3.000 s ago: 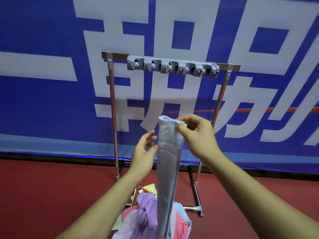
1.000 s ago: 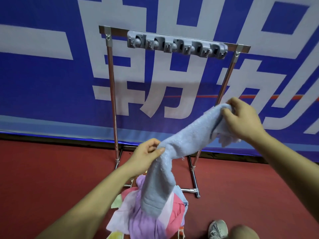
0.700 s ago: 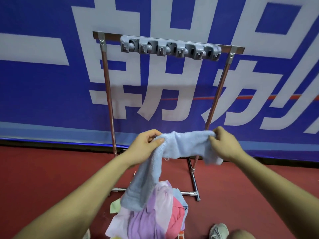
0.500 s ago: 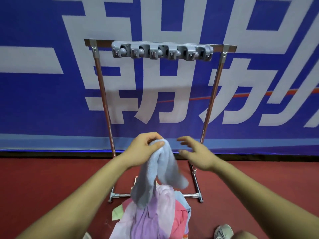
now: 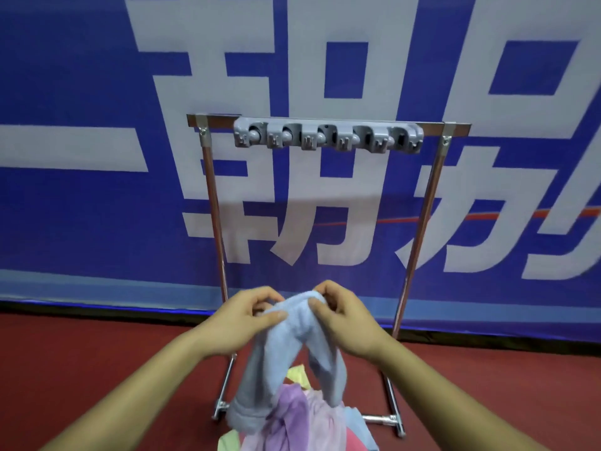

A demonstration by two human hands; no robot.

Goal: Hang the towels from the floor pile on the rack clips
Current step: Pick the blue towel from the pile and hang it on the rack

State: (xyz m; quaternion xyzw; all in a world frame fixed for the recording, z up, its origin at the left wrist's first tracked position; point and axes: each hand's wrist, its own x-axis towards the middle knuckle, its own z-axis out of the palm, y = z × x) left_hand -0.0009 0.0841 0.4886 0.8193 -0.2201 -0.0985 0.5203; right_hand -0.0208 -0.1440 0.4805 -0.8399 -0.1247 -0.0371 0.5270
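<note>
Hands together at centre frame: the left hand (image 5: 242, 323) and right hand (image 5: 344, 323) both pinch the folded crest of a pale blue towel (image 5: 294, 320), its two ends drooping toward six o'clock onto the floor pile (image 5: 292, 415) of coloured towels. At twelve o'clock, the grey clip strip (image 5: 328, 136) on the metal rack (image 5: 213, 203) carries no towel yet. The towel looks gathered for hanging; next, its crest likely must be raised and pressed into one clip.

We are seeing the floor pile (image 5: 294, 421) running off the bottom edge, the blue towel (image 5: 276, 349) covering part.
</note>
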